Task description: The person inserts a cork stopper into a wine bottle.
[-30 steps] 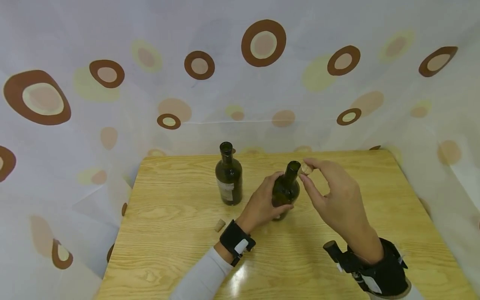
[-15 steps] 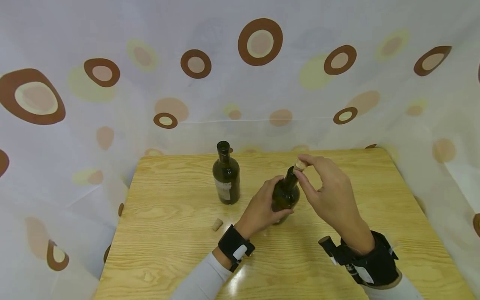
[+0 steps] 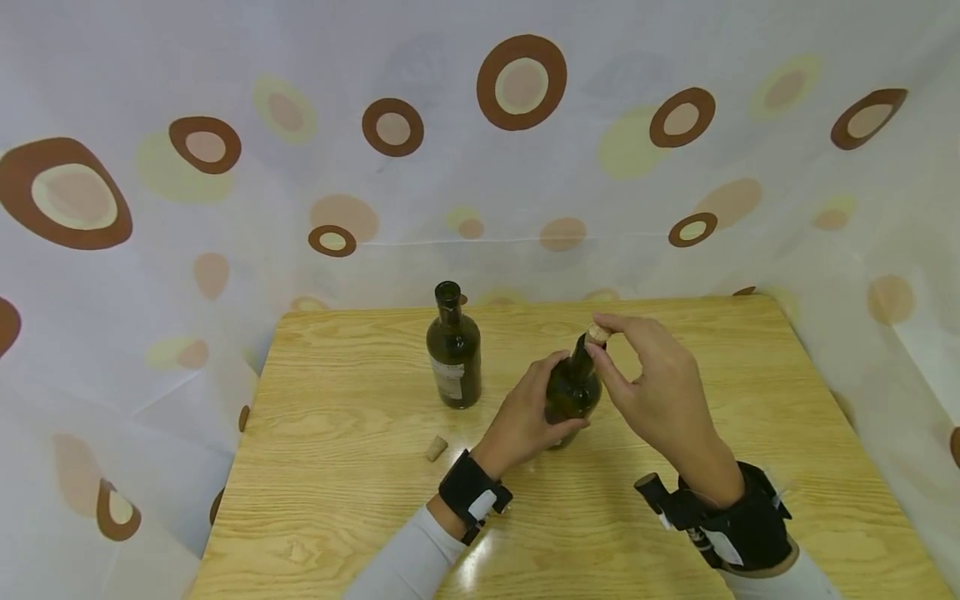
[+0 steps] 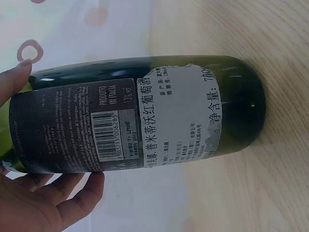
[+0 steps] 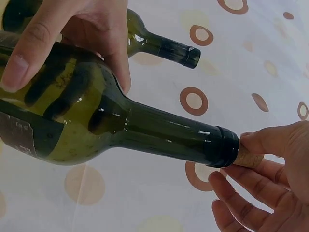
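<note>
My left hand (image 3: 522,414) grips the shoulder of a dark green wine bottle (image 4: 236,106), fingers round one side and thumb round the other. Black and white labels show on its body in the left wrist view. With thumb and fingers, my right hand (image 3: 663,387) pinches a cork (image 5: 248,158) at the bottle's mouth. In the right wrist view the cork sticks out of the rim; how deep it sits inside, I cannot tell. A second green wine bottle (image 3: 454,354) stands upright and uncorked to the left. Another cork (image 3: 436,448) lies on the table.
The wooden table (image 3: 330,400) carries both bottles and the loose cork. Behind it and along the sides hangs a pale curtain (image 3: 420,192) with brown ring patterns. Black straps with small cameras sit on both wrists.
My right hand has brought the cork leftwards from beside the neck onto the bottle's mouth, then slightly lower. The left hand keeps its grip, and the other bottle stays put.
</note>
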Available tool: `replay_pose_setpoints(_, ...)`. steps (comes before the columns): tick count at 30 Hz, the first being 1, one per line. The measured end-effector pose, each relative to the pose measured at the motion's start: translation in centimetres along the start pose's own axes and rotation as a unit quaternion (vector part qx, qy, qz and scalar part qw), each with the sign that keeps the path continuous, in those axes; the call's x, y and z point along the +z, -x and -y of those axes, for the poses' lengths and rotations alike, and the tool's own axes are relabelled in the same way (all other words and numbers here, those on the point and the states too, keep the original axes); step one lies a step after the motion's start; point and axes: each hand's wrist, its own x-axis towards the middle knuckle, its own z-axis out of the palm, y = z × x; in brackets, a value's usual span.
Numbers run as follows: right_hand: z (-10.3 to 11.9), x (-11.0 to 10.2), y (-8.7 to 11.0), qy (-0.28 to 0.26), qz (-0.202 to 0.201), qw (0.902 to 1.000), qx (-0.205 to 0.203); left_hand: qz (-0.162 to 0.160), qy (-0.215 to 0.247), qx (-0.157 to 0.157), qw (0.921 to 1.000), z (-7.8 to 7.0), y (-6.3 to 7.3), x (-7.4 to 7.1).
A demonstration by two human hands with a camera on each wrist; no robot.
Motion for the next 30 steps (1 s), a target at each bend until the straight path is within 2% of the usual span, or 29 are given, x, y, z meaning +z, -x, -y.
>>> replay_pose_setpoints(9, 0.0, -0.4, -0.1, -0.003, 0.000, 1.0000, 0.002, -0.016, 0.005, 0.001, 0.9999, 0.0, 0.0, 0.4)
replay_pose_setpoints(11, 0.0, -0.7, -0.2, 0.003, 0.009, 1.0000, -0.003, -0.022, 0.021, -0.002, 0.9995, 0.0, 0.2, 0.7)
replay_pose_setpoints(14, 0.0, -1.6, -0.6, 0.020, 0.035, 0.9989, -0.026, -0.019, 0.080, -0.015, 0.9965, 0.2, 0.6, 0.9)
replay_pose_setpoints(17, -0.3, -2.8, -1.7, 0.047, 0.073, 0.9941, -0.066, 0.000, 0.163, -0.030, 0.9862, 0.6, 0.3, 0.2)
replay_pose_setpoints(20, -0.7, -3.6, -2.8, 0.072, 0.118, 0.9843, -0.109, 0.044, 0.224, -0.032, 0.9731, 1.2, -0.5, -0.5)
replay_pose_setpoints(25, -0.9, -4.4, -3.8, 0.083, 0.194, 0.9656, -0.152, 0.130, 0.271, -0.020, 0.9536, 2.1, -1.4, -1.1)
replay_pose_setpoints(30, -0.9, -4.1, -4.3, 0.049, 0.239, 0.9579, -0.152, 0.162, 0.313, -0.020, 0.9356, 3.1, -1.2, -1.7)
